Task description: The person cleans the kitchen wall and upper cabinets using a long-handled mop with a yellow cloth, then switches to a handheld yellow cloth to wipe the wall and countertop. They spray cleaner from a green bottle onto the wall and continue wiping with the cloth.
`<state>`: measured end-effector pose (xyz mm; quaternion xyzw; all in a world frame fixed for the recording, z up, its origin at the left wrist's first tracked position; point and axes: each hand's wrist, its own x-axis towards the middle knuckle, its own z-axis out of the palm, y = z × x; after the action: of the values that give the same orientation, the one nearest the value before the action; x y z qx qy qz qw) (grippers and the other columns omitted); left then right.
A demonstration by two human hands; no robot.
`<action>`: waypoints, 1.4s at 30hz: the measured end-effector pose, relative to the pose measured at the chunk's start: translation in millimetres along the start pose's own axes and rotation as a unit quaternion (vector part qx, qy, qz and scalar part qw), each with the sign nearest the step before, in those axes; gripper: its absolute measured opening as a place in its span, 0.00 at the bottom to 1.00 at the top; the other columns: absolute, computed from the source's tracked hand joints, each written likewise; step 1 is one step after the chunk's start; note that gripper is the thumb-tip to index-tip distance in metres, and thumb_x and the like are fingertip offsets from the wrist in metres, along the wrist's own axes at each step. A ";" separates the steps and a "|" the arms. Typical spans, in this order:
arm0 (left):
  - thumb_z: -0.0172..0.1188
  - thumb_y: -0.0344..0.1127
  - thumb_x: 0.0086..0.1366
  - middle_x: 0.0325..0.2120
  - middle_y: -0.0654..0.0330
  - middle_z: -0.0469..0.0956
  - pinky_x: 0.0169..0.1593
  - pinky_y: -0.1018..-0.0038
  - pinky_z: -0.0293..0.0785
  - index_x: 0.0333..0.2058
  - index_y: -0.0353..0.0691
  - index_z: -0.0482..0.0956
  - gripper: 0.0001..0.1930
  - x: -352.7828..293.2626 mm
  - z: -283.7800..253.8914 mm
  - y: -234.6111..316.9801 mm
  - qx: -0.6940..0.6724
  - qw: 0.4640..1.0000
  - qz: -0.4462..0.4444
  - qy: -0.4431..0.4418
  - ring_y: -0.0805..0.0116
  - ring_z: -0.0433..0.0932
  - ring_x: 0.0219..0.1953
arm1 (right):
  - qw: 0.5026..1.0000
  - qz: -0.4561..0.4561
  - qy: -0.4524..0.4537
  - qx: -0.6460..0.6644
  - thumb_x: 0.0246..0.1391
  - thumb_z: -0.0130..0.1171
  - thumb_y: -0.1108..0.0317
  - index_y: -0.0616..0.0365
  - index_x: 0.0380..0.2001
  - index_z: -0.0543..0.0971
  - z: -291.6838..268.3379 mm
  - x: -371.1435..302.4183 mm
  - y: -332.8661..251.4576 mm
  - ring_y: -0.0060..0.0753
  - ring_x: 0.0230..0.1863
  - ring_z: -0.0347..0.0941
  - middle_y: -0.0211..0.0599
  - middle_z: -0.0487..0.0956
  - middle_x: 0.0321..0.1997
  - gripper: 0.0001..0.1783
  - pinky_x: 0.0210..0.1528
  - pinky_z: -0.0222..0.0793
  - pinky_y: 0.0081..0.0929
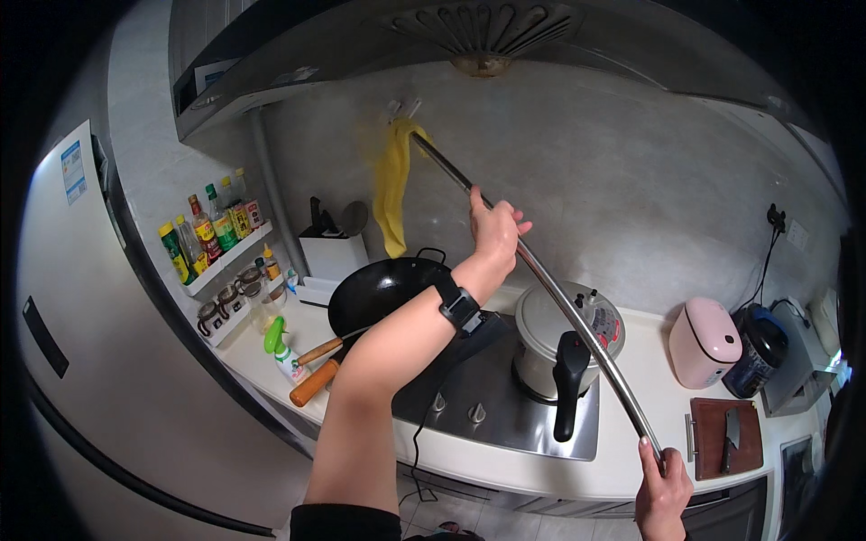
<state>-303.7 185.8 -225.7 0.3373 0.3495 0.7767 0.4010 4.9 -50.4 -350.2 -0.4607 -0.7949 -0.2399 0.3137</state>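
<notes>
A long metal pole (559, 302) slants across the view, from the lower right up to the grey wall. Over its upper end hangs a yellow cloth (393, 185), which appears to lie against the wall near small hooks. My left hand (496, 233) is closed around the upper part of the pole, its arm stretched over the stove. Lower down, my right hand (663, 487) grips the pole near its bottom end. Below the pole, a pressure cooker (550, 329) with a black handle stands on the stove. A black wok (374, 293) sits left of it, partly behind my forearm.
Overhead juts a range hood (631, 41). Bottles (203, 230) fill a rack at left, above a green-topped spray bottle (281, 350). A white utensil holder (332, 255) stands behind. At right are a pink appliance (705, 343) and a cutting board (749, 451) with a knife.
</notes>
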 end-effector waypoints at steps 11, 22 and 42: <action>0.50 0.31 0.63 0.34 0.53 0.73 0.32 0.73 0.77 0.41 0.35 0.61 0.10 -3.4 -21.7 5.9 0.065 0.982 -0.012 -0.179 0.66 0.78 0.29 | 0.924 0.132 -0.095 0.346 0.49 0.56 0.78 0.55 0.51 0.72 10.2 -44.0 8.9 0.34 0.20 0.67 0.42 0.73 0.26 0.23 0.25 0.66 0.29; 0.56 0.24 0.56 0.29 0.60 0.76 0.32 0.78 0.74 0.36 0.37 0.68 0.09 -132.5 -17.4 -64.0 0.153 0.908 -0.170 -0.351 0.71 0.77 0.31 | 0.854 0.318 -0.216 0.350 0.54 0.54 0.64 0.62 0.32 0.70 16.3 -104.3 -4.3 0.30 0.19 0.59 0.36 0.64 0.16 0.11 0.22 0.57 0.27; 0.53 0.38 0.58 0.37 0.44 0.76 0.43 0.65 0.71 0.38 0.29 0.76 0.16 137.9 -246.4 -126.7 0.759 0.576 -0.166 -0.254 0.50 0.75 0.41 | 0.707 0.524 -0.258 0.400 0.51 0.58 0.69 0.60 0.17 0.68 -10.0 -98.2 -51.5 0.15 0.17 0.50 0.21 0.58 0.13 0.13 0.17 0.44 0.20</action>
<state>-515.0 292.1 -425.3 0.6380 0.7449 0.0304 0.1925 -0.6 -137.9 -418.8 -0.6786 -0.4970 0.4313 0.3263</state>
